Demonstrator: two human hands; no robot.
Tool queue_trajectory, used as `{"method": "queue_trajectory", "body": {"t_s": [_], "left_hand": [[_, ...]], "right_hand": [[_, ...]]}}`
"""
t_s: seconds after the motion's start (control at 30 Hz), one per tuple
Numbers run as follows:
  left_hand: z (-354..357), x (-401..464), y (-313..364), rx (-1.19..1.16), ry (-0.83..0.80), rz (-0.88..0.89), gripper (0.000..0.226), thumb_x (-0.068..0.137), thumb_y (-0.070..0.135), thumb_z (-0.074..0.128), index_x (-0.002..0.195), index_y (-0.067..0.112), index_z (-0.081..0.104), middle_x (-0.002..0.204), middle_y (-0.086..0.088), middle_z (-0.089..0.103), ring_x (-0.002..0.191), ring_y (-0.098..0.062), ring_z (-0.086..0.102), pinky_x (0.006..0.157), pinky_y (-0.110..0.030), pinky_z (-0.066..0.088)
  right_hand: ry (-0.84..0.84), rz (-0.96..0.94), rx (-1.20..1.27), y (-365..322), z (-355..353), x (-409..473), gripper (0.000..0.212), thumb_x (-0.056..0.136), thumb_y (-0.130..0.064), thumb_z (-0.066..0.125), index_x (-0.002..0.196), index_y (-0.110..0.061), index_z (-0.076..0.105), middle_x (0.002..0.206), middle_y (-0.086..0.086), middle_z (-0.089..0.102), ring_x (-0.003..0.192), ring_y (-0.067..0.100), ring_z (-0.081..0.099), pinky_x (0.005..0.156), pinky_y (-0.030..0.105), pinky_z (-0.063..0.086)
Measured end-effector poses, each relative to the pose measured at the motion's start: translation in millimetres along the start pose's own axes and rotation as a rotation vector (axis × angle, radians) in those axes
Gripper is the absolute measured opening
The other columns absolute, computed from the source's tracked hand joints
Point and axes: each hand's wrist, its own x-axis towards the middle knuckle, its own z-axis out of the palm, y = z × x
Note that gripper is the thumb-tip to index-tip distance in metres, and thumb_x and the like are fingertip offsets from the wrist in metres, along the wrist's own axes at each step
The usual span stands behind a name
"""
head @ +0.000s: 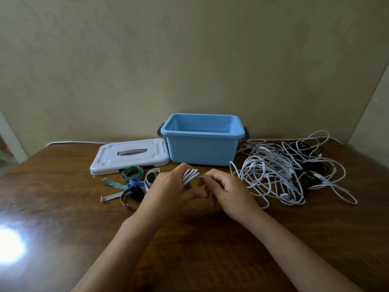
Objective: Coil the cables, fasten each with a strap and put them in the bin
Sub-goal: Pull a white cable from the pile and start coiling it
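My left hand (168,191) grips a small coil of white cable (190,175), its loops sticking up between the fingers. My right hand (226,189) pinches the loose end of that same cable just right of the coil. Both hands hover over the wooden table (63,207) in front of the open blue bin (203,142), which looks empty. A tangled heap of white and black cables (290,171) lies to the right of the bin. Several straps (132,184) in green, blue, black and white lie left of my left hand.
The bin's white lid (128,157) lies flat to the left of the bin, behind the straps. A white cord (73,142) runs along the table's back edge by the wall. A bright glare spot (8,245) sits at the near left.
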Motion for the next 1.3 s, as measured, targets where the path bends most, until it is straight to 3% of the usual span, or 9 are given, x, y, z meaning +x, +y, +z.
{"method": "queue_trajectory", "body": {"t_s": [0.13,0.27,0.43,0.63,0.83,0.9,1.03,1.2,1.3], "left_hand": [[0.3,-1.1,-0.4,0.043,-0.029,0.008,0.032,0.085,0.028,0.079,0.101,0.034,0.052,0.083,0.017,0.059,0.073,0.002,0.057,0.060,-0.013,0.040],[-1.2,-0.4,-1.5,0.030,-0.036,0.019,0.030,0.090,0.020,0.074,0.102,0.034,0.051,0.090,0.014,0.061,0.081,-0.003,0.058,0.067,-0.018,0.043],[3.4,-1.1,-6.2,0.075,-0.046,0.000,0.034,0.096,0.015,0.063,0.105,0.038,0.039,0.091,0.016,0.054,0.084,-0.005,0.056,0.068,-0.017,0.042],[3.9,-3.5,-0.6,0.012,-0.006,0.002,0.018,0.101,0.035,0.055,0.112,0.029,0.042,0.100,0.012,0.060,0.088,-0.004,0.059,0.077,-0.030,0.055],[-3.7,-3.7,5.2,-0.025,-0.018,-0.059,0.018,0.102,0.046,0.046,0.107,0.029,0.046,0.091,0.012,0.060,0.081,-0.004,0.059,0.073,-0.032,0.055],[-6.2,-5.0,6.6,-0.028,-0.008,-0.067,0.020,0.102,0.049,0.042,0.103,0.029,0.046,0.090,0.010,0.061,0.079,-0.005,0.059,0.070,-0.031,0.054],[-11.0,-6.6,7.0,0.007,-0.010,-0.096,0.028,0.100,0.056,0.036,0.103,0.029,0.046,0.091,0.010,0.063,0.080,-0.005,0.061,0.074,-0.035,0.056],[-18.2,-6.0,3.5,-0.040,0.001,-0.174,0.032,0.100,0.057,0.036,0.102,0.027,0.047,0.089,0.006,0.064,0.078,-0.010,0.062,0.076,-0.044,0.058],[-19.6,-7.0,2.8,-0.064,0.019,-0.186,0.031,0.101,0.056,0.037,0.102,0.027,0.047,0.087,0.004,0.063,0.074,-0.013,0.063,0.071,-0.045,0.060]], "right_hand": [[0.020,0.007,0.009,0.6,-1.0,2.2,0.022,0.106,-0.038,0.049,0.099,-0.031,0.068,0.079,-0.004,0.070,0.062,0.011,0.066,0.067,0.031,0.056],[0.021,0.015,0.018,1.9,-2.7,2.5,0.024,0.106,-0.041,0.047,0.098,-0.032,0.068,0.077,-0.004,0.069,0.063,0.012,0.066,0.068,0.033,0.056],[0.011,0.019,0.005,1.0,-1.3,2.5,0.025,0.106,-0.041,0.046,0.099,-0.032,0.068,0.078,-0.006,0.069,0.064,0.011,0.065,0.065,0.023,0.052],[-0.026,0.015,-0.051,1.0,-1.5,1.1,0.024,0.105,-0.044,0.046,0.097,-0.035,0.067,0.077,-0.005,0.068,0.065,0.010,0.065,0.067,0.030,0.054],[-0.086,0.016,-0.305,3.6,-15.7,2.9,0.030,0.105,-0.053,0.042,0.099,-0.036,0.066,0.077,-0.009,0.064,0.072,0.004,0.061,0.065,0.029,0.046],[-0.105,-0.011,-0.394,2.8,-22.1,3.9,0.033,0.104,-0.055,0.040,0.100,-0.034,0.065,0.084,-0.012,0.063,0.080,0.002,0.059,0.071,0.029,0.044],[-0.001,-0.142,-0.631,1.7,-34.6,7.6,0.037,0.104,-0.053,0.036,0.101,-0.029,0.065,0.092,-0.014,0.056,0.088,0.005,0.049,0.080,0.028,0.037],[0.126,-0.178,-0.691,10.1,-49.2,10.3,0.035,0.098,-0.050,0.042,0.095,-0.027,0.068,0.086,-0.014,0.056,0.086,0.009,0.048,0.082,0.033,0.043],[0.195,-0.159,-0.704,12.7,-55.0,10.8,0.031,0.096,-0.051,0.048,0.092,-0.028,0.069,0.081,-0.019,0.056,0.085,0.009,0.049,0.082,0.032,0.038]]}}
